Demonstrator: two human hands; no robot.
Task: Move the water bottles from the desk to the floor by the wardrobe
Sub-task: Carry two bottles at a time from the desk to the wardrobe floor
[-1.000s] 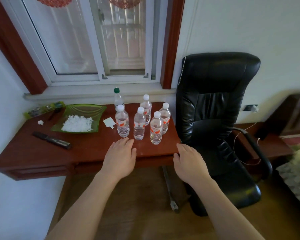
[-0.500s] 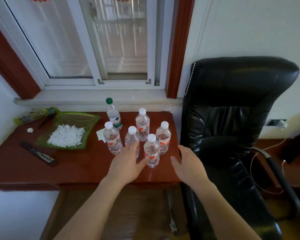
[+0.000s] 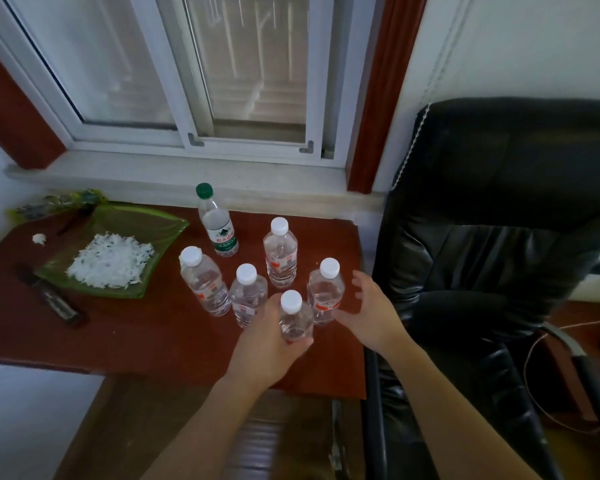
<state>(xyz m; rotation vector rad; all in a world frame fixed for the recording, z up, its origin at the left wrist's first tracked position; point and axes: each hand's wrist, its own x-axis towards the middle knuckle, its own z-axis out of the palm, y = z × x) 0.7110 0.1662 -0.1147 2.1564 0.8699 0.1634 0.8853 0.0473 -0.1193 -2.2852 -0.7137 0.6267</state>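
Several clear water bottles with white caps stand on the red-brown desk (image 3: 146, 337). My left hand (image 3: 269, 344) is wrapped around the nearest bottle (image 3: 293, 315) at the desk's front right. My right hand (image 3: 368, 306) is open, its fingers curled beside the right bottle (image 3: 326, 289), not closed on it. Further bottles stand at the back middle (image 3: 280, 256), centre (image 3: 247, 294) and left (image 3: 203, 280). A green-capped bottle (image 3: 217, 223) stands at the back near the window sill.
A green glass dish (image 3: 160, 233) with white shreds lies on the desk's left, a dark knife (image 3: 51, 296) in front of it. A black leather office chair (image 3: 492, 258) stands close against the desk's right edge. Wooden floor shows below.
Both hands have reached forward over the desk. My left hand has closed around the nearest bottle, and my right hand has moved up beside the right bottle. The camera came closer.
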